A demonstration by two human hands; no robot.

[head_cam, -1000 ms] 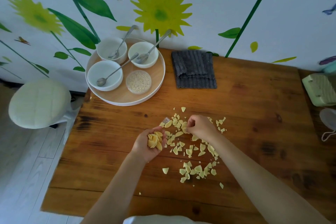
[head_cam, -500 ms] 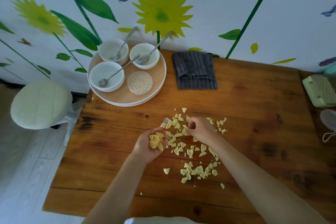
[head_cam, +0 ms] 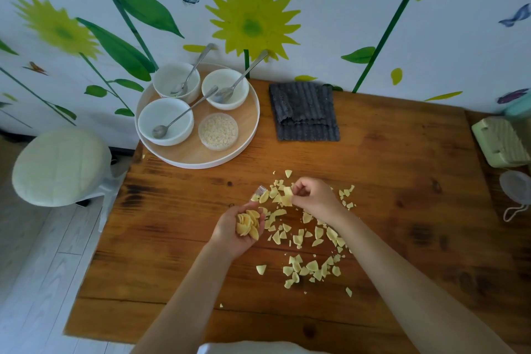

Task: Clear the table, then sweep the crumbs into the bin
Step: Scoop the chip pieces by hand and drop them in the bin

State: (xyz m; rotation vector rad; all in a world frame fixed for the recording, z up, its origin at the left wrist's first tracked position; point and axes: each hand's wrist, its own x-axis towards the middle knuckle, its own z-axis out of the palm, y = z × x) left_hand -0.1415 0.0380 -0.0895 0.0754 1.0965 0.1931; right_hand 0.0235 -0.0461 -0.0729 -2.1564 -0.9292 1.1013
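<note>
Pale yellow chip crumbs (head_cam: pixel 304 238) lie scattered over the middle of the wooden table (head_cam: pixel 402 210). My left hand (head_cam: pixel 238 231) is cupped palm-up and holds a small stack of the crumbs. My right hand (head_cam: pixel 313 197) hovers over the far end of the scatter, its fingers pinched on one larger piece. A small clear plastic bit (head_cam: pixel 261 190) lies at the scatter's left edge. No bin is in view.
A round wooden tray (head_cam: pixel 201 156) at the back left carries three white bowls with spoons and a small dish of grains. A folded dark grey cloth (head_cam: pixel 306 112) lies by the wall. A green brush (head_cam: pixel 501 142) sits at the right edge. A stool (head_cam: pixel 60 167) stands left of the table.
My right hand has lifted slightly with a crumb pinched in its fingers. My left hand stays cupped with its stack of crumbs. The camera has shifted a little.
</note>
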